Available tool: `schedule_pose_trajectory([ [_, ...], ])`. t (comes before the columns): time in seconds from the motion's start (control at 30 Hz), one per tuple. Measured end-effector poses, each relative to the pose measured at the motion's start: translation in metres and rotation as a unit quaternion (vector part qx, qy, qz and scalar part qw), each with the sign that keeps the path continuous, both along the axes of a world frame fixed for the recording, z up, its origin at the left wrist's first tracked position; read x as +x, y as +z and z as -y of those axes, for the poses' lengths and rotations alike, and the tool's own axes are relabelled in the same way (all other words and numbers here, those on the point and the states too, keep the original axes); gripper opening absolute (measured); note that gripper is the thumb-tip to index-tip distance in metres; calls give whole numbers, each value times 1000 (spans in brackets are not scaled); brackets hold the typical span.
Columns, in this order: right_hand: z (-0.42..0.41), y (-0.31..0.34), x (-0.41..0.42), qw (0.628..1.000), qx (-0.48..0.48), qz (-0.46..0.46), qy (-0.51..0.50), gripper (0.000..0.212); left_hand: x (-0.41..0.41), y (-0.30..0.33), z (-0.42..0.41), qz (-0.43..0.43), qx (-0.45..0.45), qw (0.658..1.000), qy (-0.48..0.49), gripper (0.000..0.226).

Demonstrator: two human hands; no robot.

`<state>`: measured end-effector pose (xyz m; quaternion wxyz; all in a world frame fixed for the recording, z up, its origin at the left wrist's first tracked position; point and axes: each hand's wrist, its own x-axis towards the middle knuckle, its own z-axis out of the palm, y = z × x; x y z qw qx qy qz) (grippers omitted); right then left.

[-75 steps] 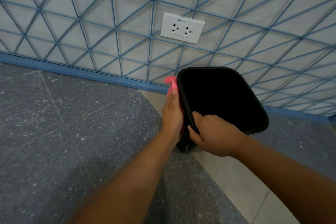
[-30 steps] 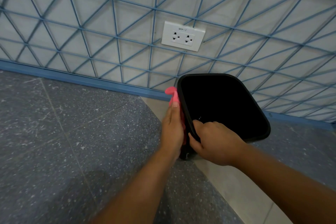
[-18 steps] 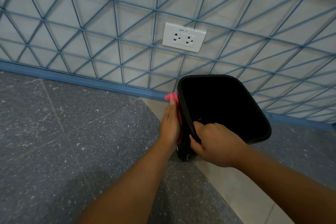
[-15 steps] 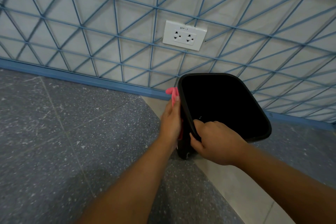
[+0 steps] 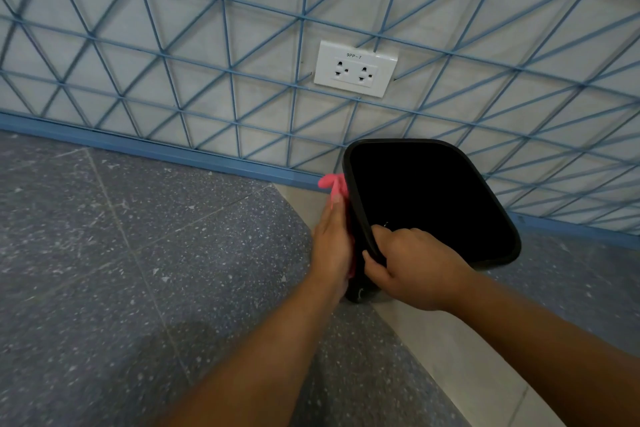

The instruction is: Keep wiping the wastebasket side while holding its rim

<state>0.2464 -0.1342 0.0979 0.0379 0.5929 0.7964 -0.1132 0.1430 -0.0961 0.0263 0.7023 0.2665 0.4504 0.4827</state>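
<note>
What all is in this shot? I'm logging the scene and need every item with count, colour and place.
bin: one, black, standing on the floor by the wall, mouth tipped toward the camera.
cloth: one, pink, against the bin's left outer side, its tip sticking out above the fingers.
socket plate: one, white, double outlet, on the wall above the bin.
wall: one, pale with a blue line grid, across the top.
skirting strip: one, blue, along the wall's foot.
floor: grey speckled, with a pale band running under the bin.
left hand: flat, pressing the cloth on the bin's side.
right hand: gripping the bin's near rim.
</note>
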Motion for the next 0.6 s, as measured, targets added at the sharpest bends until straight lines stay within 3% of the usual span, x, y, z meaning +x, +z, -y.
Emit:
schedule_pose_trajectory([
  [0.37,-1,0,1,1000,8,-5,-2,29,3,3,25,-1,26,1000,0,50],
  [0.5,1,0,1,1000,6,-3,-1,27,-1,4,4,18,-18,1000,-3,54],
  [0.6,2,0,0,1000,6,1,8,26,1,7,4,-16,39,999,2,52],
])
